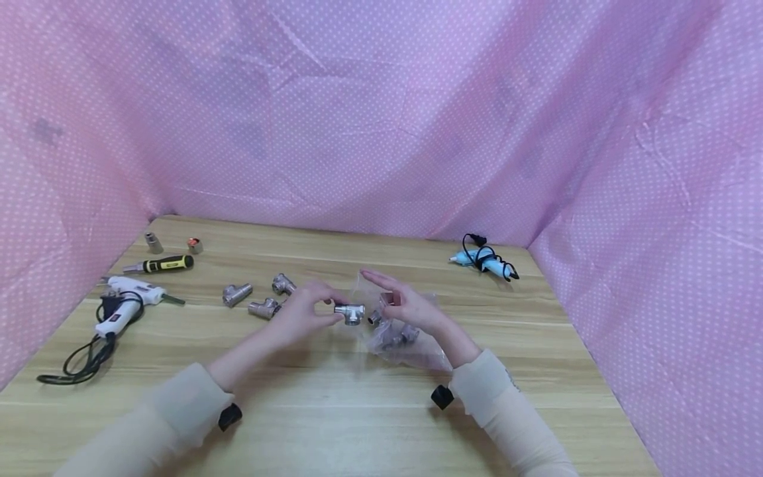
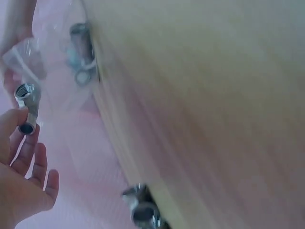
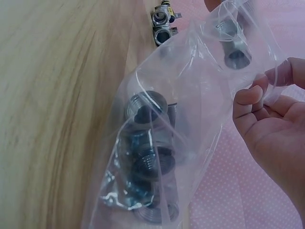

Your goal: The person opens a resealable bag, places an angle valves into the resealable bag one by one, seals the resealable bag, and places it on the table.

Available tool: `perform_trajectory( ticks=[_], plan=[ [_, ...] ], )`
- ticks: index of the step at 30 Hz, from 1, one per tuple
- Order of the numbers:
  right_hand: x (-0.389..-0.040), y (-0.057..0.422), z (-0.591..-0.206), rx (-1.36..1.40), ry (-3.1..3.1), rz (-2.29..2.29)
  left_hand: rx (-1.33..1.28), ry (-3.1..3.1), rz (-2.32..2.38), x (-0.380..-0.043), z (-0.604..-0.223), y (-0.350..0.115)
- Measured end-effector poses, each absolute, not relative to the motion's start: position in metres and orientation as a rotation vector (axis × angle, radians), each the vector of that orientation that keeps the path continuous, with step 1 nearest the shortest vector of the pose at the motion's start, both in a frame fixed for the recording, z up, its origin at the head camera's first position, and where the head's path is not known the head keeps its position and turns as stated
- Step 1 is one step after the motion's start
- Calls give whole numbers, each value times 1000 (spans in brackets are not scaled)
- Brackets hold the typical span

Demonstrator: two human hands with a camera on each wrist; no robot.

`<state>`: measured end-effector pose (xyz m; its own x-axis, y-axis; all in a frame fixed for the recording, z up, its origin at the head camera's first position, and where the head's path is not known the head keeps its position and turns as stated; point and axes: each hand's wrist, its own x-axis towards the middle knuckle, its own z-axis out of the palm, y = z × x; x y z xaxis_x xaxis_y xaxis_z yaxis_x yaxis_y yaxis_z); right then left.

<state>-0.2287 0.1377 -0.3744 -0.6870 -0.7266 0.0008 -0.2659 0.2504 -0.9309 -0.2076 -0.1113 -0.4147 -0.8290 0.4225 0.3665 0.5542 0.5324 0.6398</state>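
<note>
My left hand [image 1: 304,308] pinches a shiny metal tee pipe fitting [image 1: 352,313] between thumb and fingers, at the mouth of a clear plastic bag [image 1: 426,351]. In the left wrist view, that hand [image 2: 26,171] holds the fitting by one end, a threaded opening facing up. My right hand [image 1: 411,306] grips the bag near its opening; in the right wrist view its curled fingers [image 3: 250,98] pinch the film. Several metal fittings [image 3: 145,107] lie inside the bag. The held fitting [image 3: 236,55] shows through the film; whether it is inside cannot be told.
Loose metal fittings [image 1: 237,294] lie left of my left hand. Farther left are a white glue gun [image 1: 128,301] with a black cord, a yellow-black screwdriver [image 1: 169,263] and two small metal pieces. A blue corded tool [image 1: 485,260] sits back right. Pink dotted cloth surrounds the wooden table [image 1: 334,424].
</note>
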Motion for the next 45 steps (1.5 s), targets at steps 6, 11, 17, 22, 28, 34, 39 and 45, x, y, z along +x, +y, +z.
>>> perform_trajectory(
  ticks=[6,11,17,22,28,34,39,45],
  plan=[
    [-225,136,-370,-946,2132,-1415,-862,-2528,-1110,-204,-425,-94],
    [-225,135,-371,-946,2126,-1422,-870,-2566,-1051,-205,-431,-86],
    [-225,134,-372,-957,2128,-1415,-886,-2625,-1072,-203,-425,-86],
    [-225,135,-372,-979,2134,-1408,-866,-2622,-1136,-204,-414,-94],
    [-224,136,-370,-965,2151,-1395,-798,-2642,-1163,-203,-400,-115],
    [-223,137,-370,-957,2167,-1388,-783,-2660,-1115,-201,-391,-145],
    [-222,137,-370,-947,2169,-1393,-775,-2706,-972,-200,-393,-173],
    [-223,138,-371,-948,2160,-1402,-774,-2770,-831,-203,-405,-207]
  ],
)
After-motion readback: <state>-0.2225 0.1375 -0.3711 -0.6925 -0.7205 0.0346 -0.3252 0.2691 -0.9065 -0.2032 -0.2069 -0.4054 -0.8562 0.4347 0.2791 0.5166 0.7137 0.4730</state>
